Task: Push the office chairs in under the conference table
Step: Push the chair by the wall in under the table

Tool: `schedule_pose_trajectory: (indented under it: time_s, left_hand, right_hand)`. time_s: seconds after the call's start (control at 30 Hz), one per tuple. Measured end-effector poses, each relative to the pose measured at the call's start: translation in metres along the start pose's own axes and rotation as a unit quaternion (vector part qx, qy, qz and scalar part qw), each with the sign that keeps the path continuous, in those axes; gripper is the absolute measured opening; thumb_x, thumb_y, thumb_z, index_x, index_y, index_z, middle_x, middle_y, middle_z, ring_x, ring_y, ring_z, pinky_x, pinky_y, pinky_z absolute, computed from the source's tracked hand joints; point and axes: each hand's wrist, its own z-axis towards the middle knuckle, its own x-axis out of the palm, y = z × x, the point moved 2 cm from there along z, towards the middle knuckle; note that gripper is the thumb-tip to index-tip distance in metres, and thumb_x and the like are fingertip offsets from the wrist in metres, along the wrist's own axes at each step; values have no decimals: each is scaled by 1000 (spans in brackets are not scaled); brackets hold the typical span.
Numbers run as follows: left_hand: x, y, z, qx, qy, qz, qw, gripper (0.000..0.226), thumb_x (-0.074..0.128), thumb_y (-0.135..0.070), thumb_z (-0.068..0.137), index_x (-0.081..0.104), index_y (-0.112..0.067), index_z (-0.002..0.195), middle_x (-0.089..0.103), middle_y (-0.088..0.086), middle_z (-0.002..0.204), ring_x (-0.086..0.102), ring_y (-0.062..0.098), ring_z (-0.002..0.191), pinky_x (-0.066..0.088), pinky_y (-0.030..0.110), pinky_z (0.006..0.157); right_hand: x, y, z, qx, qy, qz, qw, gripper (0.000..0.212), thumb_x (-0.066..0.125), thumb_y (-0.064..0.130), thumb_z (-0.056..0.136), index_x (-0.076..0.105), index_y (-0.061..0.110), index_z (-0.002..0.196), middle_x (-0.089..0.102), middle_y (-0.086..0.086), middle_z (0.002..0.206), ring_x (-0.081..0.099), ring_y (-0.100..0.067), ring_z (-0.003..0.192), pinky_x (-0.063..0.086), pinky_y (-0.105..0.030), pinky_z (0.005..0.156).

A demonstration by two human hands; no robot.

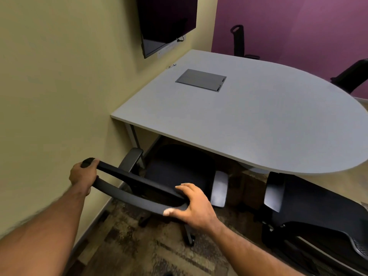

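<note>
A black office chair [175,172] stands at the near edge of the grey conference table [249,120], its seat partly under the tabletop. My left hand [82,174] grips the left end of the chair's backrest top. My right hand [191,204] holds the right end of the same backrest rim, fingers wrapped over it. A second black chair [310,214] stands to the right, close to the table's rounded edge. Two more chairs [239,40] [350,76] sit at the far side against the purple wall.
A cream wall runs close along the left, with a black screen [165,22] mounted on it above the table. A grey cable hatch [201,80] lies flush in the tabletop. A table leg [133,136] stands near the wall. The floor is patterned brown carpet.
</note>
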Motion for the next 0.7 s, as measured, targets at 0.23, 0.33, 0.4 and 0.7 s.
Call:
schedule_pose_trajectory:
  time_s: [0.23, 0.33, 0.4, 0.7]
  left_hand:
    - [10, -4, -2, -42, -31, -73, 996, 20, 72, -18, 82, 69, -6, 97, 62, 2, 66, 62, 19, 51, 49, 18, 36]
    - [19, -11, 9, -48, -29, -59, 997, 21, 71, -20, 81, 69, -5, 95, 62, 4, 65, 62, 24, 50, 53, 27, 48]
    - [28, -13, 16, -46, -30, -54, 997, 25, 71, -22, 80, 69, -4, 97, 66, 9, 73, 63, 27, 53, 56, 32, 56]
    - [68, -33, 47, -15, -11, 0, 1000, 40, 71, -30, 76, 68, -4, 106, 73, 20, 99, 72, 39, 83, 61, 51, 75]
  right_hand:
    - [12, -4, 12, 130, -125, 149, 972, 29, 79, 47, 78, 79, 25, 97, 69, 15, 103, 63, 3, 102, 50, -20, 93]
    - [11, -5, 23, 157, -143, 189, 959, 26, 82, 45, 76, 80, 25, 93, 71, 13, 97, 66, 0, 97, 52, -20, 90]
    - [7, -8, 31, 167, -145, 199, 955, 26, 83, 44, 76, 80, 24, 92, 73, 11, 92, 68, -2, 93, 55, -21, 86]
    - [-6, -22, 78, 185, -138, 189, 955, 34, 79, 59, 71, 79, 29, 87, 76, 12, 88, 69, 1, 89, 55, -18, 80]
